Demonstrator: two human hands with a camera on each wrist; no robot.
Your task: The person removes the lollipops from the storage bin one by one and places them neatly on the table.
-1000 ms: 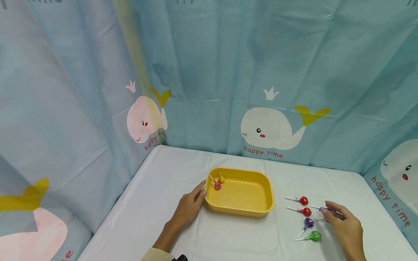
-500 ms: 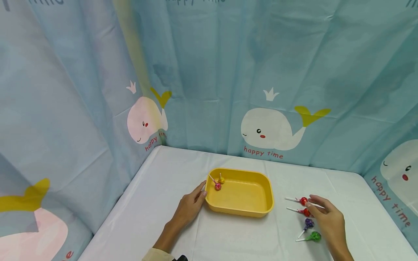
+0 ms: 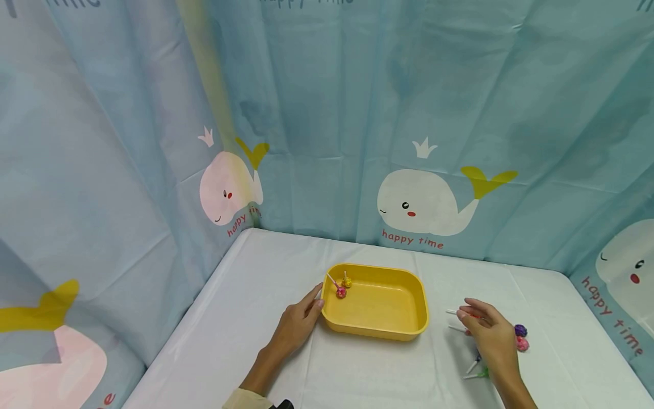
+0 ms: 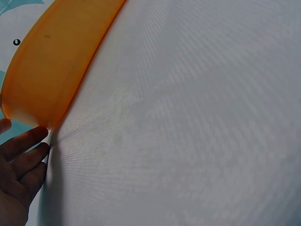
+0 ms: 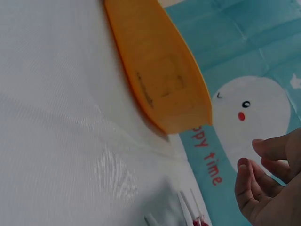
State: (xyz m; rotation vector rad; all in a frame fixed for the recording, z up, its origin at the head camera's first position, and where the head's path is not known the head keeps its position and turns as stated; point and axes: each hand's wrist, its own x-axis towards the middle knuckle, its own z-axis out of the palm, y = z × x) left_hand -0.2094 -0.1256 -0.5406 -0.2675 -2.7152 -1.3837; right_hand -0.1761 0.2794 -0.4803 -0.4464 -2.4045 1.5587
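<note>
My left hand touches the outside of the left end of a yellow tray, its fingers fairly straight. In the left wrist view, fingertips meet the tray's end. Inside the tray lie a pink lollipop and a yellow lollipop. My right hand hovers over loose lollipops, thumb and fingers apart, with nothing visible between them in the right wrist view. Partly hidden beneath it are two red lollipops, a purple one and a green lollipop. Right of the hand show a purple lollipop and a pink lollipop.
A white cloth covers the table. Blue curtains printed with whales stand around its back and sides. The tray sits near the middle, left of the loose lollipops.
My right hand has moved left, from the purple and pink lollipops to over the red ones, uncovering the first two on its right. Left hand and tray have stayed put.
</note>
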